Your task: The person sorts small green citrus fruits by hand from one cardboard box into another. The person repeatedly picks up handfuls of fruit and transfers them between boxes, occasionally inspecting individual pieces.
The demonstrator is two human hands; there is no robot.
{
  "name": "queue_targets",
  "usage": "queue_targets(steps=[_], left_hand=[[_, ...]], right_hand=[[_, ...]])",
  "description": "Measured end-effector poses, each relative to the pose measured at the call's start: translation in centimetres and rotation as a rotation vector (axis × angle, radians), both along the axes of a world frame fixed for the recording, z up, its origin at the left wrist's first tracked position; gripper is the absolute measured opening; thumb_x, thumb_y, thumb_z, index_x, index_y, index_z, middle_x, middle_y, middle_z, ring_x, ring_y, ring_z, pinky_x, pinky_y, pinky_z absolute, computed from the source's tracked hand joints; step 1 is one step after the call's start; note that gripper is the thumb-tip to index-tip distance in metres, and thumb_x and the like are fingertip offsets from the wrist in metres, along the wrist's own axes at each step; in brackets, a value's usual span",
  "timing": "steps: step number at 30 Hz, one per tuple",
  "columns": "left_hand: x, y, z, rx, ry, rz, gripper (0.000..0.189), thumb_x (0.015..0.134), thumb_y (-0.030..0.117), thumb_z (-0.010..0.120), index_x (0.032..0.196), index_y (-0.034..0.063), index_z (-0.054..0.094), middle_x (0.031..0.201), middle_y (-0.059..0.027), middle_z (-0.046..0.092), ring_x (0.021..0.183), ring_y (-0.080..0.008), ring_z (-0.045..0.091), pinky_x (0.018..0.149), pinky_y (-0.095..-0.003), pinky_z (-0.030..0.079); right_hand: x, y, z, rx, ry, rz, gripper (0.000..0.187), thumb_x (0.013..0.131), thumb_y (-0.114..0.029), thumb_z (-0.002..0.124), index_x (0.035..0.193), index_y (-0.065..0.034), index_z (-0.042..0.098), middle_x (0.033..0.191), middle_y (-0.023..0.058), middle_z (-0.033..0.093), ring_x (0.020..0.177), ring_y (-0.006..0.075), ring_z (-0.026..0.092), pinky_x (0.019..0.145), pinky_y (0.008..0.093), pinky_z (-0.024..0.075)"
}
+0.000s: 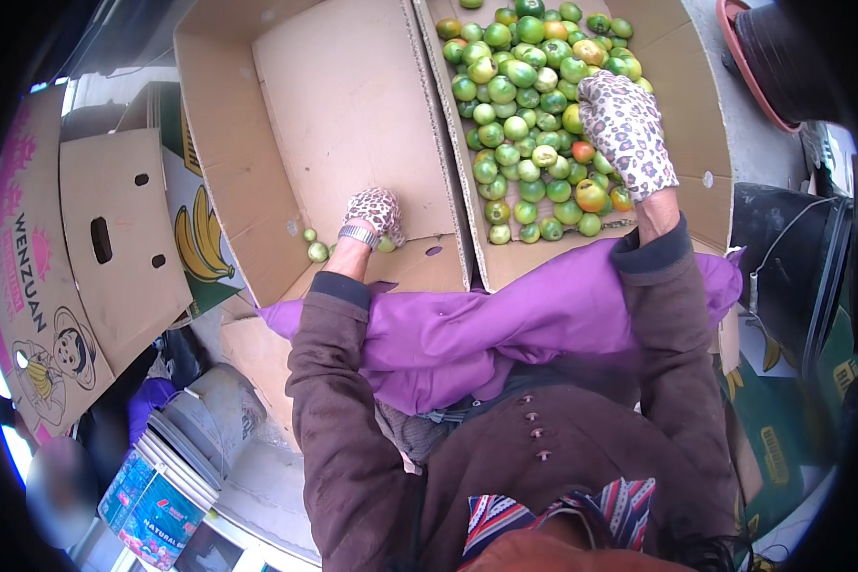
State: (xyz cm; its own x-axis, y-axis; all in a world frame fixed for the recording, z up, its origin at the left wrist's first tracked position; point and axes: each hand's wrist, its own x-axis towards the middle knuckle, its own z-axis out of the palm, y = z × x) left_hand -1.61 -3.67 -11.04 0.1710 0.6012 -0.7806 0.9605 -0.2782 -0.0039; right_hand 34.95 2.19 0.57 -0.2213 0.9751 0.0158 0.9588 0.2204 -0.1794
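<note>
Two cardboard boxes lie side by side before me. In the right box is a spread of mostly green tomatoes (516,129), a few of them orange or red. My right hand (625,132), in a leopard-print glove, is over the right part of these tomatoes; its fingers are hidden, so I cannot tell what it holds. My left hand (374,214), in a matching glove with a metal watch at the wrist, is low in the left box (350,107). Beside it a few small green tomatoes (317,252) lie near the box's lower left corner, and its fingertips are partly hidden.
A purple cloth (486,329) covers my lap against the boxes' near edges. Printed banana cartons (36,286) stand at the left, above a blue printed bucket (154,500). A black bucket (794,264) is at the right, below a dark pot with a reddish rim (758,79).
</note>
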Motion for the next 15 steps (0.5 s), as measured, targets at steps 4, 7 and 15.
queue_targets(steps=[4, 7, 15], left_hand=[[1.0, -0.9, -0.7, -0.063, 0.035, -0.120, 0.046, 0.054, 0.039, 0.088, 0.088, 0.0112, 0.077, 0.094, -0.0140, 0.073, 0.091, -0.0301, 0.070, 0.081, -0.0402, 0.056], [0.9, -0.9, -0.7, -0.056, 0.093, -0.154, 0.043, 0.056, 0.039, 0.086, 0.087, 0.0118, 0.078, 0.094, -0.0140, 0.073, 0.091, -0.0288, 0.070, 0.081, -0.0395, 0.056], [3.4, 3.3, 8.1, -0.043, -0.198, 0.634, 0.029, 0.077, 0.026, 0.077, 0.095, 0.0027, 0.073, 0.081, -0.0139, 0.072, 0.077, -0.0173, 0.071, 0.062, -0.0336, 0.054]], right_hand=[[0.1, -0.4, -1.1, 0.220, 0.175, 0.040, 0.012, 0.077, -0.010, 0.060, 0.086, -0.0057, 0.067, 0.085, 0.0129, 0.065, 0.084, 0.0333, 0.064, 0.075, 0.0469, 0.0489], [-0.3, -0.7, -1.1, 0.247, 0.172, 0.015, 0.011, 0.076, -0.009, 0.060, 0.084, -0.0058, 0.068, 0.083, 0.0128, 0.065, 0.082, 0.0329, 0.064, 0.073, 0.0470, 0.0490], [-2.3, -0.9, 0.5, 0.077, 0.196, -0.008, 0.014, 0.079, -0.009, 0.058, 0.088, -0.0045, 0.068, 0.081, 0.0132, 0.065, 0.079, 0.0307, 0.065, 0.069, 0.0472, 0.0491]])
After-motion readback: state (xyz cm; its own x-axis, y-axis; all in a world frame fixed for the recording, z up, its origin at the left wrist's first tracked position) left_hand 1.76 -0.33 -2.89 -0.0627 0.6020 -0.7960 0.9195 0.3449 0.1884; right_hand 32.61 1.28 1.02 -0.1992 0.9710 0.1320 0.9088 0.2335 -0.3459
